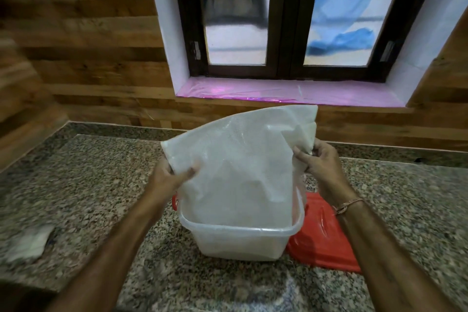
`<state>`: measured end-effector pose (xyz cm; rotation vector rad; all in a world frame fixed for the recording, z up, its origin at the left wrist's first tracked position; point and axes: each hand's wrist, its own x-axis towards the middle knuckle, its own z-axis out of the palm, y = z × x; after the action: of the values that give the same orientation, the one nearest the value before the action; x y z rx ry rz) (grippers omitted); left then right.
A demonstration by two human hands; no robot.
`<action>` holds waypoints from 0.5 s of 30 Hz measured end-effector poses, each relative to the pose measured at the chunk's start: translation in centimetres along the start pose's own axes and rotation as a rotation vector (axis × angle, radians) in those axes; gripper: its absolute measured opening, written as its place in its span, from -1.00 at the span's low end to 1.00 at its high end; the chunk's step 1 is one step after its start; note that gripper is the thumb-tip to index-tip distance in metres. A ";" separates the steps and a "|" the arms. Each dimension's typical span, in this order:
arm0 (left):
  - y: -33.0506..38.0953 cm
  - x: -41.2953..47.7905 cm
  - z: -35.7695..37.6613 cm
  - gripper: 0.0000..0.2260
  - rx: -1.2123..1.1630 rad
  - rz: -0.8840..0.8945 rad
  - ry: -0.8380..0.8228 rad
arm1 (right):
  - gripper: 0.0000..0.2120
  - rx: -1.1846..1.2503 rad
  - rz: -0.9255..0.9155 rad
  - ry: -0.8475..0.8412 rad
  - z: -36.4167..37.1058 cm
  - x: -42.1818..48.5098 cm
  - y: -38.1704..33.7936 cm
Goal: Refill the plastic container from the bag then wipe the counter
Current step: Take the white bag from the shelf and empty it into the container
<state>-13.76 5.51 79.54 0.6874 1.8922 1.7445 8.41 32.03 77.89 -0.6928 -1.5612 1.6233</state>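
left hand (pixel 174 175): pinching bag's upper-left edge, 10 o'clock of container | right hand (pixel 321 159): pinching bag's upper-right corner, 2 o'clock | bag (pixel 243 157): white, held up, lower end inside plastic container (pixel 240 246) | container: on granite counter (pixel 88 185) | red lid (pixel 326 235): 3 o'clock, just beside container | white cloth (pixel 27 240): 9 o'clock, well apart, blurred

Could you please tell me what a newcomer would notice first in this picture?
The large white bag at centre stands out first, held by its upper corners in the left hand and right hand, its lower end inside the plastic container on the speckled counter. A red lid lies beside the container's right side.
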 end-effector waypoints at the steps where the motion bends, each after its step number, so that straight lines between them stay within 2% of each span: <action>1: -1.1 -0.6 0.4 -0.64 0.056 -0.036 -0.020 | -0.76 0.023 -0.015 0.001 0.1 0.1 -0.4; 4: -2.0 -0.9 0.8 -0.78 0.039 -0.014 0.110 | -0.76 0.056 -0.071 -0.030 0.0 0.7 -1.2; 7: 0.0 0.1 0.6 -0.82 -0.039 0.045 0.215 | -0.74 -0.064 -0.035 -0.205 -0.4 0.7 -1.3; 8: 0.7 0.2 0.8 -0.80 -0.062 0.074 0.220 | -0.75 -0.121 -0.032 -0.233 -0.4 0.6 -1.0; 10: 1.5 0.4 1.4 -0.69 -0.080 0.139 0.262 | -0.82 -0.116 -0.045 -0.167 -0.4 0.8 -0.7; 13: 1.2 0.4 2.6 -0.39 -0.002 0.217 0.405 | -0.89 -0.001 -0.056 -0.040 -0.3 1.1 -1.0; 14: 0.9 0.3 2.8 -0.35 0.043 0.252 0.425 | -0.90 0.014 -0.052 -0.024 -0.2 1.3 -1.1; 15: 0.5 0.2 3.0 -0.39 0.078 0.290 0.427 | -0.91 0.030 -0.040 -0.015 0.0 1.5 -1.2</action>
<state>-11.97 7.94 79.81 0.6862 2.2416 2.1458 7.80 33.19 79.28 -0.6304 -1.5487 1.6230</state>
